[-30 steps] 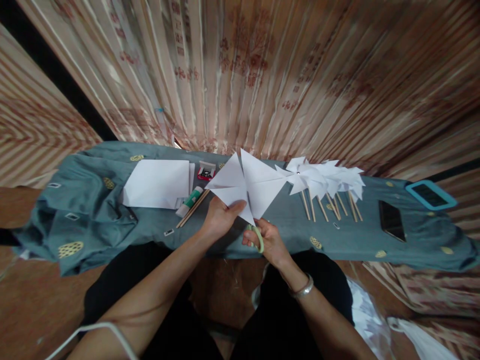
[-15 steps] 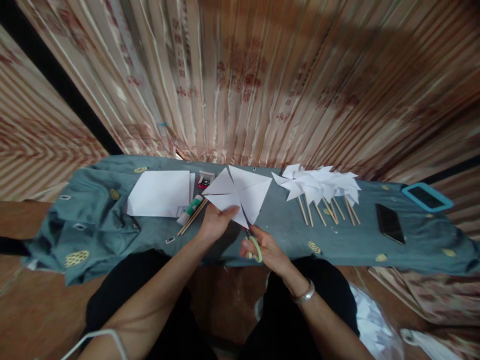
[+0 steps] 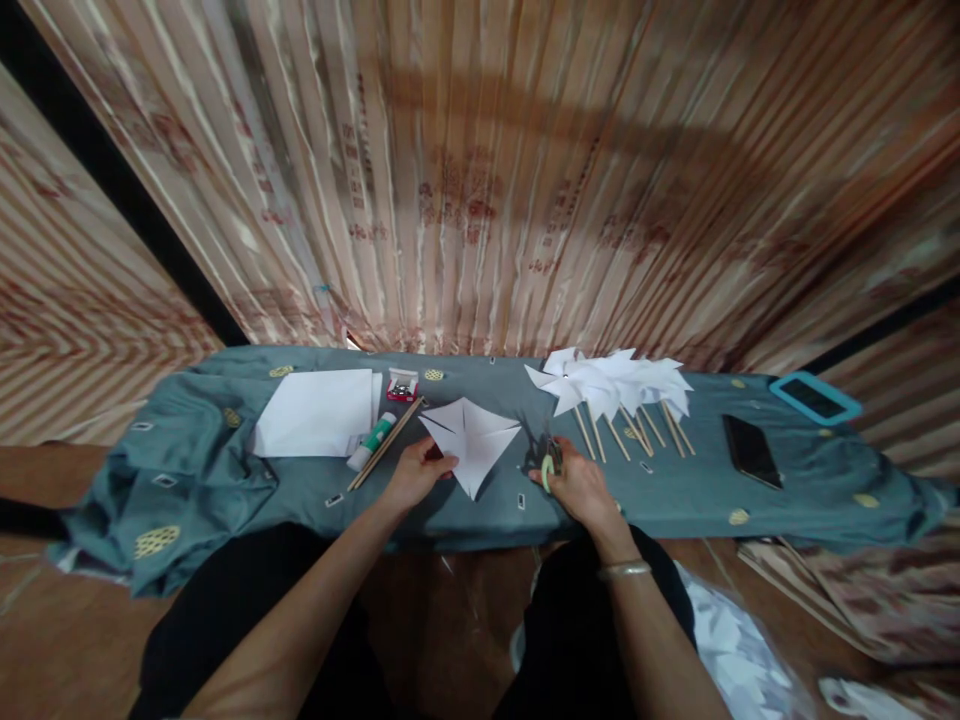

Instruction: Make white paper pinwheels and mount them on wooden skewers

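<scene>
A square sheet of white paper (image 3: 474, 445), slit inward from its corners, is pinched at its left edge by my left hand (image 3: 418, 474). To the right, my right hand (image 3: 579, 480) is closed around a pair of scissors (image 3: 550, 468) with pale green handles, low over the cloth and apart from the paper. Close to my left hand lie thin wooden sticks (image 3: 384, 446) and a green-and-white glue stick (image 3: 373, 440). Beyond them sits a small red box (image 3: 403, 386) of shiny metal pieces.
A stack of white paper (image 3: 315, 412) lies left on the green cloth (image 3: 480, 525). Several white paper pinwheels (image 3: 615, 382) on sticks lie at the back right, with a dark phone (image 3: 752, 450) and a blue-framed tablet (image 3: 816, 397) beyond. A plastic bag (image 3: 739, 640) of paper is below.
The scissors have moved away from the paper to the right, down near the cloth. My left hand has turned the paper and shifted its grip to the left edge. The view has tilted slightly.
</scene>
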Motion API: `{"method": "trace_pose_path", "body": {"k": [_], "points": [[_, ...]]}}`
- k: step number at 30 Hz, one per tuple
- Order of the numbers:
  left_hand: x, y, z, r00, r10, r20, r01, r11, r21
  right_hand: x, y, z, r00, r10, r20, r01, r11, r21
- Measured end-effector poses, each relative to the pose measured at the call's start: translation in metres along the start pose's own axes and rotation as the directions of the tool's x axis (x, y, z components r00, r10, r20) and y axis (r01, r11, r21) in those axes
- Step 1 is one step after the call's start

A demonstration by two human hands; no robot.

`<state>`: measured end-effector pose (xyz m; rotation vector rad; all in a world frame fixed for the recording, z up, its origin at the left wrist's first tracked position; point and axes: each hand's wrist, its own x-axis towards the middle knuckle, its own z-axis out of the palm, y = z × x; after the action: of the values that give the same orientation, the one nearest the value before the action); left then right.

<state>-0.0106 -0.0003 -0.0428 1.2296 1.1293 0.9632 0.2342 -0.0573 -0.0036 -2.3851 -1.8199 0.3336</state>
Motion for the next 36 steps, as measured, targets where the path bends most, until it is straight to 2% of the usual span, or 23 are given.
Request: {"method": "trace_pose_path", "body": {"k": [2,4,5,6,7,9,10,12,15,18,22,27,30,33,35,36], "points": [[-0.005,0.0,-0.007,1.0,0.015,-0.021,-0.015,1.0,0.016,0.008,-0.005,0.002,1.0,0.006,-0.003,-0.007,0.999,-0.053],[-0.012,-0.001,-0.015,0.99,0.099,-0.103,-0.087,0.99,0.115,0.014,-0.007,0.004,0.999,0.026,-0.02,-0.027,0.997,-0.07],[-0.015,-0.002,-0.019,0.967,0.198,-0.162,-0.158,0.959,0.235,0.017,-0.007,0.005,0.999,0.038,-0.032,-0.041,0.997,-0.071],[-0.019,-0.003,-0.021,0.933,0.322,-0.16,-0.24,0.889,0.39,0.019,-0.007,0.006,0.998,0.049,-0.043,-0.052,0.996,-0.075],[-0.023,-0.004,-0.022,0.893,0.434,-0.12,-0.311,0.788,0.531,0.021,-0.007,0.007,0.997,0.058,-0.054,-0.063,0.995,-0.078],[-0.03,-0.009,-0.018,0.841,0.539,0.038,-0.407,0.586,0.7,0.022,-0.006,0.008,0.995,0.073,-0.068,-0.079,0.993,-0.088],[-0.033,-0.012,-0.013,0.829,0.541,0.143,-0.452,0.495,0.742,0.023,-0.006,0.009,0.994,0.078,-0.073,-0.085,0.992,-0.093],[-0.036,-0.017,-0.002,0.814,0.462,0.352,-0.529,0.337,0.779,0.023,-0.004,0.009,0.993,0.084,-0.078,-0.092,0.99,-0.105],[-0.033,-0.022,0.013,0.82,0.346,0.456,-0.547,0.236,0.803,0.023,0.0,0.01,0.993,0.083,-0.09,-0.093,0.988,-0.119],[-0.028,-0.024,0.018,0.849,0.279,0.448,-0.51,0.215,0.833,0.024,0.005,0.01,0.992,0.071,-0.103,-0.084,0.988,-0.129],[-0.026,-0.023,0.018,0.867,0.257,0.427,-0.483,0.221,0.847,0.026,0.013,0.015,0.991,0.043,-0.126,-0.059,0.99,-0.127],[-0.028,-0.018,0.017,0.877,0.247,0.412,-0.472,0.286,0.834,0.026,0.028,0.03,0.986,-0.016,-0.165,0.0,0.995,-0.1],[-0.029,-0.012,0.016,0.89,0.216,0.402,-0.455,0.347,0.82,0.024,0.032,0.036,0.956,-0.076,-0.283,0.057,0.995,-0.078],[-0.028,-0.003,0.012,0.896,0.202,0.395,-0.444,0.399,0.803,0.025,0.012,0.039,0.886,-0.153,-0.438,0.167,0.986,-0.006],[-0.025,0.004,0.006,0.9,0.222,0.374,-0.434,0.418,0.798,0.03,-0.017,0.042,0.856,-0.288,-0.43,0.341,0.939,0.051],[-0.024,0.007,0.003,0.904,0.24,0.354,-0.426,0.423,0.8,0.034,-0.034,0.045,0.845,-0.375,-0.382,0.431,0.9,0.07]]}}
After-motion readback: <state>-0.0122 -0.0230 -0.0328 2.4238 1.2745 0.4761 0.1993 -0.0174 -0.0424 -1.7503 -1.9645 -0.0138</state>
